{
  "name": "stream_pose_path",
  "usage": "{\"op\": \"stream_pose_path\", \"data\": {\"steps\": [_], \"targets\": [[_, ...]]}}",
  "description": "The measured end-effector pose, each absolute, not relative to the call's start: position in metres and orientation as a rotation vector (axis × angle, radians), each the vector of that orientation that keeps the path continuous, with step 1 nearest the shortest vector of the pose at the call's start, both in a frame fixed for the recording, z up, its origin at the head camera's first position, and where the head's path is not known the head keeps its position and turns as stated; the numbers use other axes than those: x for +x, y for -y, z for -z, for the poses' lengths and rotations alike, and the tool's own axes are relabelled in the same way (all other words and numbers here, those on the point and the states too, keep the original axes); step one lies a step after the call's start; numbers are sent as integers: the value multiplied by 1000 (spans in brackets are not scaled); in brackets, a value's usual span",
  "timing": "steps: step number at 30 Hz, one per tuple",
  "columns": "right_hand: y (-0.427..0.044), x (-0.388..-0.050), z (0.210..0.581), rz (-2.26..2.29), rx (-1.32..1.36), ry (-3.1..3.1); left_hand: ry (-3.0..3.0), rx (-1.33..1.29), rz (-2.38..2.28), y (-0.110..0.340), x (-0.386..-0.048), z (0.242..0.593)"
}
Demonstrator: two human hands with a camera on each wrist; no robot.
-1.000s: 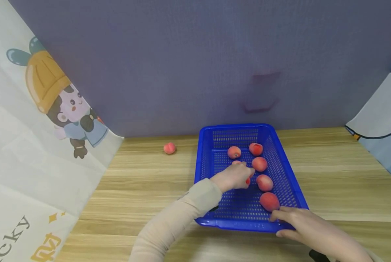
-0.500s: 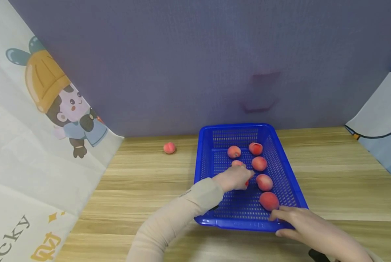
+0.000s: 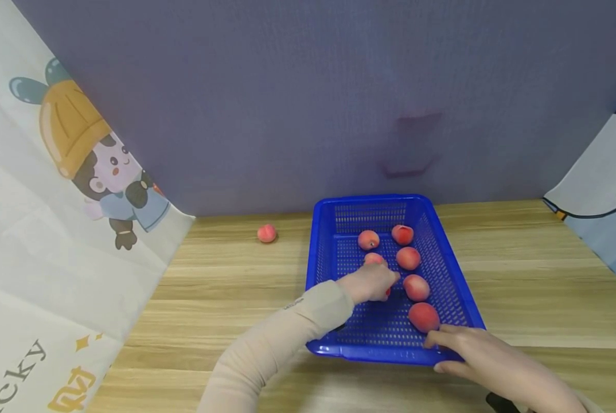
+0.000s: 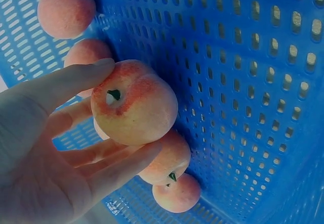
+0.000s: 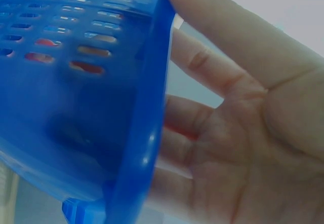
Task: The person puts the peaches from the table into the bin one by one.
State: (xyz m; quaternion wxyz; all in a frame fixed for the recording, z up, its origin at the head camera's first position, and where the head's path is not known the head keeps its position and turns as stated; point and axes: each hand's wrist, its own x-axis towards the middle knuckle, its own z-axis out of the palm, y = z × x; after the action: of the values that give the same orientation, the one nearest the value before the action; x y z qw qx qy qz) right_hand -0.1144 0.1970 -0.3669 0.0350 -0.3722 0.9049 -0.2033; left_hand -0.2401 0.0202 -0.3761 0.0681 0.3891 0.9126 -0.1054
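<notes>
A blue plastic basket point(image 3: 312, 246) with slotted walls stands on the table and holds several pinkish-red peaches. Reaching into its middle, my left hand point(image 3: 372, 282) holds a peach point(image 4: 136, 105) between thumb and fingers; the head view mostly hides this fruit behind the hand. Two peaches, a farther one point(image 3: 368, 240) and a nearer one point(image 3: 374, 258), sit just beyond that hand. Along the right wall runs a row of several more, the nearest peach point(image 3: 424, 317) close to my right fingers. My right hand point(image 3: 480, 353) grips the basket's near right corner over the rim.
One more peach point(image 3: 266, 233) lies on the wooden table point(image 3: 225, 298), left of the basket near the back. A grey-blue cloth point(image 3: 287, 115) hangs behind the table. Printed cloths flank it on the left and right.
My left hand has shifted very slightly downward and nearer within the basket, uncovering more of the peach just beyond it. The right hand and the basket stay where they were.
</notes>
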Motion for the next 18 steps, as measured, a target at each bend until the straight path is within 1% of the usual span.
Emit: {"op": "stream_pose_path", "data": {"steps": [18], "targets": [[-197, -114, 366, 621, -1132, -2780, -2735, 1158, 307, -21, -240, 376]]}}
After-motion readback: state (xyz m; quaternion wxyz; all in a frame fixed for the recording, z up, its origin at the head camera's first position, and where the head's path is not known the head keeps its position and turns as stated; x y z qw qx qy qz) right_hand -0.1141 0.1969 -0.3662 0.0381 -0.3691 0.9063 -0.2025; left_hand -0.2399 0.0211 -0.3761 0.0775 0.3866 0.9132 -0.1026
